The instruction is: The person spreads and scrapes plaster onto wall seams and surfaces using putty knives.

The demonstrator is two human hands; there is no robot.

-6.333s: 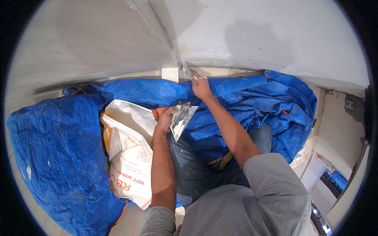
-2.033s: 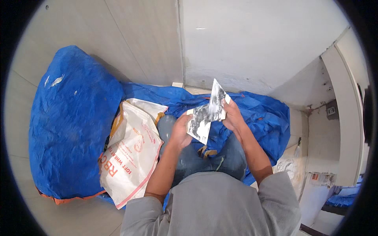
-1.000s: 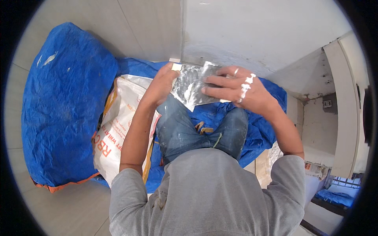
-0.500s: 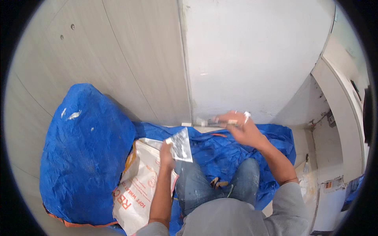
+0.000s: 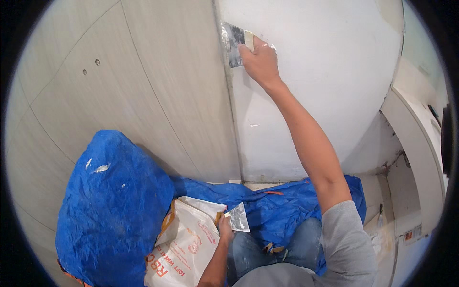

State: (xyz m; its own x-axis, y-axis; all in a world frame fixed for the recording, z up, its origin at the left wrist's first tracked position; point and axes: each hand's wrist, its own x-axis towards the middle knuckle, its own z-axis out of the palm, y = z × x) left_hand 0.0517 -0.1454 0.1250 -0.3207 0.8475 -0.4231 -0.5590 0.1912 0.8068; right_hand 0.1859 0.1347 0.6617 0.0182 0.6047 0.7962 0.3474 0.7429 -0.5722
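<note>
My right hand reaches up, closed round a putty knife with a wide metal blade. Its blade lies against the white wall, right along the joint with the grey panelled wall. Low down, over my thigh, my left hand grips a second putty knife, whose broad blade is smeared with whitish paste. Beneath and beside that hand lies a white woven sack with red print.
A blue tarp covers a large bulky heap at the left and spreads across the floor. Grey panels rise on the left. At the right, a pale curved ledge juts out. My knees rest over the tarp.
My right hand has risen from near the floor to high on the wall joint, its knife now touching there. My left hand still holds its knife low; the view has tilted upward.
</note>
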